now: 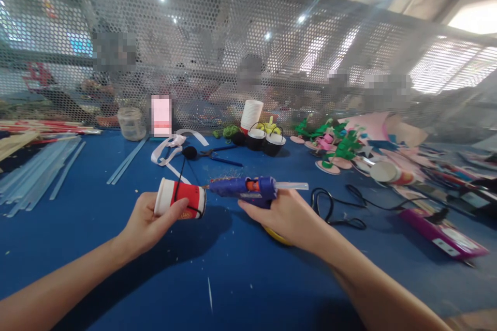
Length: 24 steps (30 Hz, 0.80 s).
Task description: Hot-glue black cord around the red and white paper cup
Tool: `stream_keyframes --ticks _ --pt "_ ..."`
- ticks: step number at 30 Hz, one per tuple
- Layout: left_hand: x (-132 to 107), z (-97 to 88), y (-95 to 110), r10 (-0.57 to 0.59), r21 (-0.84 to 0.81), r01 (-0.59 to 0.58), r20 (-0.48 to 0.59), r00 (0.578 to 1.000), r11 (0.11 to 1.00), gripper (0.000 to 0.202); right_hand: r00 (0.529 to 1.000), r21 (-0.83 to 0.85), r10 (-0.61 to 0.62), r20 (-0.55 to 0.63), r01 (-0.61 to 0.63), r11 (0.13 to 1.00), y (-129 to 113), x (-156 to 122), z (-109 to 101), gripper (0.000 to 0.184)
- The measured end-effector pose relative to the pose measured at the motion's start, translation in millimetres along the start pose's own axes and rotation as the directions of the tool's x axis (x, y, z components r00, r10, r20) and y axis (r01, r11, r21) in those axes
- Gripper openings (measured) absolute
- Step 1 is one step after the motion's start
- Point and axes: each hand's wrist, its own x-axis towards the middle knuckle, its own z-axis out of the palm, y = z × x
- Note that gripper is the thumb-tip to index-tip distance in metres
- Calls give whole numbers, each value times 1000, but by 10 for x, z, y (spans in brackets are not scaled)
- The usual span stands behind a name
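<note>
My left hand (149, 222) grips a small red and white paper cup (179, 199) lying sideways, with a black cord looped round it up to a black pompom (190, 152). My right hand (285, 214) is closed round a blue hot glue gun (248, 189). The gun's nozzle points left, almost touching the cup's bottom rim. A clear glue stick (292, 185) sticks out of the gun's back. Its black cable (337, 207) trails right over the blue table (97, 201).
Clear glue sticks (34, 176) lie at the left. A jar (131, 123), white ribbon (171, 147), scissors (219, 155), stacked cups (251, 114), black painted cups (266, 140) and foam flower crafts (337, 147) sit further back. A purple box (442, 232) lies right. People sit behind a mesh screen (233, 51).
</note>
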Motion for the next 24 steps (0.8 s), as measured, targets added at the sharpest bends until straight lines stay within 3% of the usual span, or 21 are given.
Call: stream_keyframes --ticks 4,8,12,14,19,24 --pt "2 7 -9 -21 6 21 15 1000 1000 16 999 59 39 16 -40 997 9 19 26 16" --pt "13 15 -38 -91 -19 92 22 996 996 19 972 225 231 51 -237 945 71 102 19 17" --pt "20 16 -52 -147 -31 147 -11 989 989 23 934 332 347 -80 -304 893 309 265 13 21" --pt "24 16 -43 -152 -44 151 -18 988 988 23 911 262 391 -131 -349 900 486 345 36 21" --pt "34 17 -14 -149 -63 148 -11 989 987 21 885 95 457 -92 -449 888 874 472 155 31" --pt "39 16 -23 -126 -66 125 -12 992 990 21 872 -131 461 -164 -483 866 910 509 207 28"
